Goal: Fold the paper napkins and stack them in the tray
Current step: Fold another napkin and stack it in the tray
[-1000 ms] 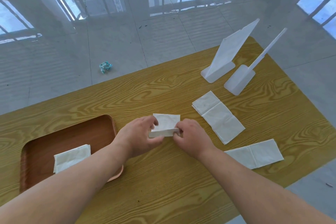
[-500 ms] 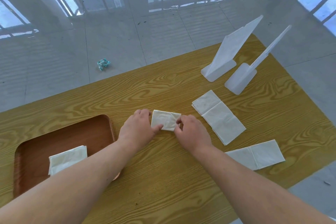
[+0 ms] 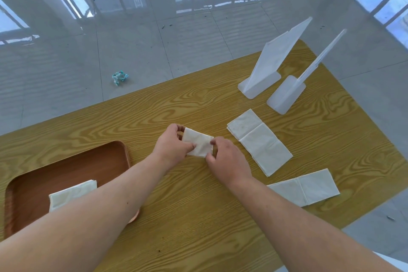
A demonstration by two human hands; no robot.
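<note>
Both the left hand point(image 3: 171, 147) and the right hand point(image 3: 227, 161) pinch a folded napkin point(image 3: 198, 145) above the table point(image 3: 198, 216), beside the tray point(image 3: 66, 168).

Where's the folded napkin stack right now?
In the head view the folded napkin stack lies inside the brown tray at the table's near-left, partly hidden behind the left forearm, well left of the napkin being folded.
</note>
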